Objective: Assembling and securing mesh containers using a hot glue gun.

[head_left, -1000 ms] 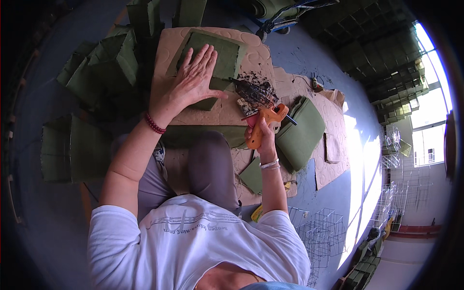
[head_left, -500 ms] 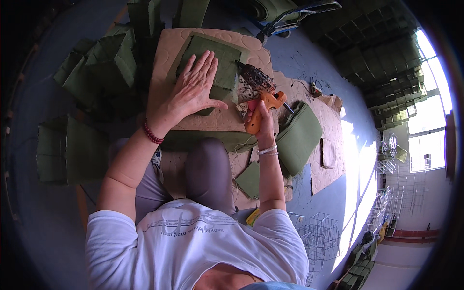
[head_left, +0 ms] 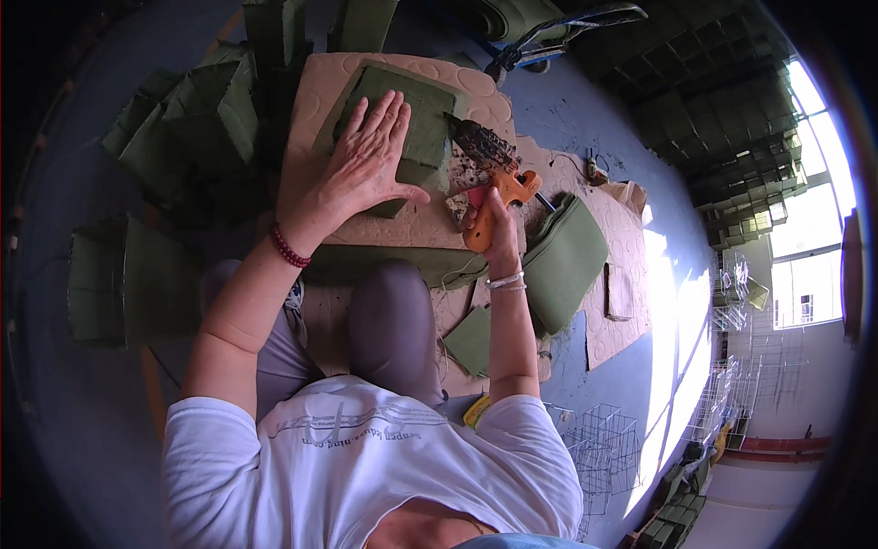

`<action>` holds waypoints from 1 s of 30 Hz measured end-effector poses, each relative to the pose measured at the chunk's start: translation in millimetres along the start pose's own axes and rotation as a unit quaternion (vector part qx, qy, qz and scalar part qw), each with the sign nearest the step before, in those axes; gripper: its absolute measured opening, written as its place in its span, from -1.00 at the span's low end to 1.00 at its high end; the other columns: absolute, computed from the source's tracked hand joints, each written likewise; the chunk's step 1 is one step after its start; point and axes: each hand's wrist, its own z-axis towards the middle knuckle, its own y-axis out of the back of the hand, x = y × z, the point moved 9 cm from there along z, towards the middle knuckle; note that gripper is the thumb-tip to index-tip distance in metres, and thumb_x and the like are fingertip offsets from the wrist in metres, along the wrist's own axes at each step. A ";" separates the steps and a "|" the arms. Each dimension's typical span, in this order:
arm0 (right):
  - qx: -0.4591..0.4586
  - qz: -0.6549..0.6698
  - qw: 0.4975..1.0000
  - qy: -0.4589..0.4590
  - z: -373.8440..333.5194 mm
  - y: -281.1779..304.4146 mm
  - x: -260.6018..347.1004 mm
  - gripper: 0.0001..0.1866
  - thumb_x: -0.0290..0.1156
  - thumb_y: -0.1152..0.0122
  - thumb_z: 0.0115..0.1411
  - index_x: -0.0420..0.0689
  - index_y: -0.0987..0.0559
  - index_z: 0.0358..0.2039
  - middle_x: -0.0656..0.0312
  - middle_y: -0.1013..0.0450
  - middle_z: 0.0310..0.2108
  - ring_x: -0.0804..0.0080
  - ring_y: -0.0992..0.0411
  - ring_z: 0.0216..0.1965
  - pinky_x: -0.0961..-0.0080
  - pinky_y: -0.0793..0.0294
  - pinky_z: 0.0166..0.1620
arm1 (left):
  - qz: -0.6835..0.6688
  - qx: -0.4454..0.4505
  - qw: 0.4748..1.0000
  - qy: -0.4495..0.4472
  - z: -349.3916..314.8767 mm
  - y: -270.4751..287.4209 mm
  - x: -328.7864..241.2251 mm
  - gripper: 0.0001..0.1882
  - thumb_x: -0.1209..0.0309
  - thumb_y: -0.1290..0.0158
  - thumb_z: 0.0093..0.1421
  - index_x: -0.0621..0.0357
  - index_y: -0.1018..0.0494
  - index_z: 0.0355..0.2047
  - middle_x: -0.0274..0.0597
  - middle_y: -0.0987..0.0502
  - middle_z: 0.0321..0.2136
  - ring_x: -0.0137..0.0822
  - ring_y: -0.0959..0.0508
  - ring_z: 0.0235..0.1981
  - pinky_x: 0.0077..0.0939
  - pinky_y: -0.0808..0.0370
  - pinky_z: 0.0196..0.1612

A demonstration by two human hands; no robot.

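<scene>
My left hand (head_left: 370, 157) lies flat with fingers spread on a green fabric piece (head_left: 430, 128), shaped like a low box, on the cardboard-topped work surface (head_left: 306, 156). My right hand (head_left: 497, 224) is wrapped round the orange handle of a glue gun (head_left: 489, 151). Dark, crusted residue covers the gun's front part. Its nozzle points at the right edge of the green piece, close to it; whether it touches I cannot tell. A glue stick (head_left: 546, 202) sticks out behind the gun.
Green fabric boxes (head_left: 210, 114) stand at the left, with another green box (head_left: 137, 282) nearer me. Folded green fabric (head_left: 572, 265) lies to the right of the work surface. Wire frames (head_left: 604, 448) stand at lower right. A blue-framed cart (head_left: 540, 50) is at the back.
Almost nothing differs. The gun and my right hand have shifted very slightly, while my left hand stays pressed on the green piece.
</scene>
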 end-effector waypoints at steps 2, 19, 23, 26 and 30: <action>0.017 0.007 1.000 -0.016 -22.9 -1.7 -2.7 -0.72 -0.18 -0.05 0.20 -0.13 -0.33 -0.27 0.21 -0.34 -0.62 0.40 -0.36 -0.64 0.47 -0.40 -0.58 | 0.010 0.004 1.000 -0.001 -1.7 0.0 0.7 0.27 -0.43 0.05 -0.27 0.51 -0.01 0.15 0.17 -0.05 0.20 -0.13 0.08 0.30 -0.14 0.23 0.30; 0.033 0.026 0.999 -0.005 -62.8 -1.8 -19.6 -0.66 -0.09 -0.06 0.18 -0.10 -0.33 -0.26 0.17 -0.33 -0.59 0.37 -0.32 -0.65 0.47 -0.32 -0.59 | 0.022 0.004 0.999 -0.027 -2.6 -2.7 -0.3 0.34 -0.41 -0.05 -0.40 0.51 0.00 0.15 0.16 -0.06 0.20 -0.13 0.06 0.29 -0.16 0.20 0.31; 0.023 0.077 0.996 -0.030 -36.9 -3.2 -21.4 -0.72 -0.19 -0.04 0.20 -0.09 -0.28 -0.23 0.16 -0.33 -0.58 0.38 -0.33 -0.64 0.46 -0.36 -0.60 | 0.013 0.013 1.000 -0.021 -2.4 1.1 -2.9 0.34 -0.41 -0.05 -0.41 0.52 -0.01 0.15 0.19 -0.05 0.20 -0.12 0.05 0.29 -0.20 0.20 0.31; 0.000 0.038 0.999 -0.012 -11.9 -2.5 -14.1 -0.73 -0.19 -0.04 0.19 -0.11 -0.33 -0.27 0.20 -0.34 -0.60 0.39 -0.34 -0.65 0.46 -0.38 -0.59 | 0.009 0.013 1.000 -0.023 -4.5 0.1 -2.6 0.35 -0.41 -0.05 -0.41 0.52 0.00 0.15 0.19 -0.05 0.20 -0.11 0.05 0.29 -0.20 0.19 0.31; 0.000 0.016 1.000 -0.001 22.9 -11.5 -6.7 -0.70 -0.12 -0.02 0.21 -0.12 -0.40 -0.38 0.21 -0.37 -0.59 0.43 -0.34 -0.64 0.47 -0.38 -0.57 | 0.007 0.011 1.000 -0.017 -4.7 0.5 0.9 0.35 -0.41 -0.05 -0.41 0.52 0.00 0.15 0.19 -0.05 0.20 -0.11 0.05 0.29 -0.21 0.20 0.31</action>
